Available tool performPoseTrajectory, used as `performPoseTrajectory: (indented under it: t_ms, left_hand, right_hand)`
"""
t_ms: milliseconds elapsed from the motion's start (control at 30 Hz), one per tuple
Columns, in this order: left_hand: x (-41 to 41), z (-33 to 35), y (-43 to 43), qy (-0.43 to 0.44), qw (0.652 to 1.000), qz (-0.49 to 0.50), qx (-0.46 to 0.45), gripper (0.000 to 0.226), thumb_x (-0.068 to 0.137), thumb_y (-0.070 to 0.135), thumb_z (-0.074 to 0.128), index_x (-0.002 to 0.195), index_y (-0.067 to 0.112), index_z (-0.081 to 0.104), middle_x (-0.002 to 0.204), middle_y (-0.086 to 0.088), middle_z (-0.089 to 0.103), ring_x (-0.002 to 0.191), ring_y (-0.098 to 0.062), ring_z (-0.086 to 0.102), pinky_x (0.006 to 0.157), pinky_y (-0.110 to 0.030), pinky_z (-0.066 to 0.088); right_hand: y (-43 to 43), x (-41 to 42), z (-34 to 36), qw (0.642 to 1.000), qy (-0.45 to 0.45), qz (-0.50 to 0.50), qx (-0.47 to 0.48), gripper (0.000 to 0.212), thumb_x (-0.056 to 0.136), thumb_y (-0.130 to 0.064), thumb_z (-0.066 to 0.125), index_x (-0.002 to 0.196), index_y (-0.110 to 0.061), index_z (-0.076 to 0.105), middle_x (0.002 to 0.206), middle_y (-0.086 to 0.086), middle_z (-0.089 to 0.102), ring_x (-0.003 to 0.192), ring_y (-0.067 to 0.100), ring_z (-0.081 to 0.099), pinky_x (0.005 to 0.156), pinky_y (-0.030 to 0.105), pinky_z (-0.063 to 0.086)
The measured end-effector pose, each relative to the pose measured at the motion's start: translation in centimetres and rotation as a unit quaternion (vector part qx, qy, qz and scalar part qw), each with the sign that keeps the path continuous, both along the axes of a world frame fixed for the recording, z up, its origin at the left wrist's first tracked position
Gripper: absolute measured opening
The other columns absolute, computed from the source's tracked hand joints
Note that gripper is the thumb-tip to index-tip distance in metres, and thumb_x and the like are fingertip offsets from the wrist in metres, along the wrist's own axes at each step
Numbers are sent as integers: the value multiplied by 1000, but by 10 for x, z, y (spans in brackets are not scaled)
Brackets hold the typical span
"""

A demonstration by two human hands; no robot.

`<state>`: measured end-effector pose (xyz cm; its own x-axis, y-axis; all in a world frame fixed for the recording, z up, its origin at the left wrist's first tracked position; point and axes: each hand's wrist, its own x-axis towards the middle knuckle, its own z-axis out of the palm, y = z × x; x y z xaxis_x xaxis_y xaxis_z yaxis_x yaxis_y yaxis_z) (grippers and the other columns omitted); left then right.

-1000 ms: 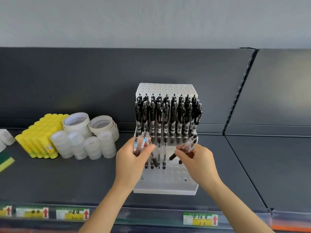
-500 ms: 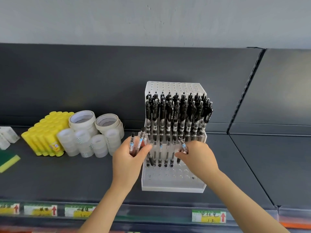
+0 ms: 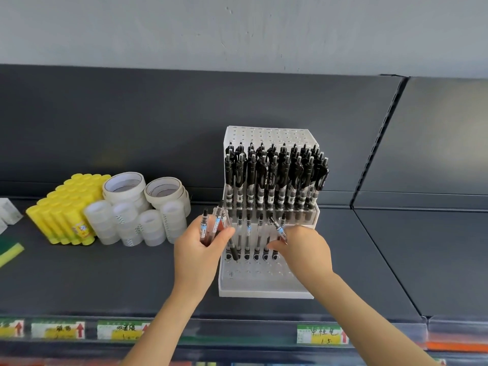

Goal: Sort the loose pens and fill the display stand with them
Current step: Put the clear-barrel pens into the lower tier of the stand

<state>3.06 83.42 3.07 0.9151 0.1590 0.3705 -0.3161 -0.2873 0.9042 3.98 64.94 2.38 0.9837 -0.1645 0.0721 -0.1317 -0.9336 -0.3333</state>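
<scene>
A white stepped display stand (image 3: 264, 289) with rows of holes stands on the dark shelf. Its upper tier is packed with black-capped pens (image 3: 274, 178). The lower tier holds several clear pens (image 3: 248, 241) upright in its back row of holes. My left hand (image 3: 200, 249) grips a small bundle of clear pens (image 3: 214, 223) at the stand's left front. My right hand (image 3: 306, 249) pinches one clear pen (image 3: 278, 229), tilted, over the lower tier's right part, its tip hidden by my fingers.
Left of the stand sit rolls of tape (image 3: 137, 207) and a block of yellow glue sticks (image 3: 66, 207). Price labels (image 3: 320, 334) line the shelf's front edge. A vertical slotted divider (image 3: 377, 143) separates the shelf section at the right.
My right hand has brought its single pen from a low slant to a steeper tilt over the lower tier's holes. My left hand keeps its bundle. The view has shifted slightly.
</scene>
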Motion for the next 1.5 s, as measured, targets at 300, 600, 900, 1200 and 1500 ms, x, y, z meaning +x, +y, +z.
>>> performPoseTrajectory:
  t_ms: [300,600,900,1200,1500]
  left_hand:
    - [-1,1,0,7,1000,5,8,25,82,15,74,66,18,54,54,12,51,51,-5,43,50,-11,37]
    - [0,6,-6,-4,1000,-13,10,22,82,15,73,69,11,57,50,12,49,50,-5,41,49,-11,36]
    - [0,5,-10,-9,1000,-13,15,25,82,16,73,67,11,55,50,11,46,49,-6,39,48,-12,35]
    - [0,7,-14,-9,999,-26,19,25,82,16,73,66,18,53,51,15,50,50,-6,42,48,-12,36]
    - [2,5,-15,-10,999,-28,19,23,83,18,72,68,17,55,51,14,48,49,-7,41,47,-12,35]
  right_hand:
    - [-11,-6,3,988,-67,-14,137,41,81,-41,71,89,-2,63,59,6,49,50,20,37,49,28,32]
    - [-6,0,19,970,-123,-10,211,29,88,-23,60,61,-26,52,41,-6,35,40,11,25,42,20,28]
    - [-9,-7,18,965,-127,-2,231,10,90,-26,61,89,-17,67,45,-5,41,42,17,39,54,31,49]
    - [-29,-17,22,956,-61,-63,281,40,79,-36,75,63,-6,54,53,6,52,48,18,40,48,25,34]
    - [-29,-8,17,982,-29,-21,185,12,82,-4,63,76,-14,61,85,-5,64,63,9,55,51,10,41]
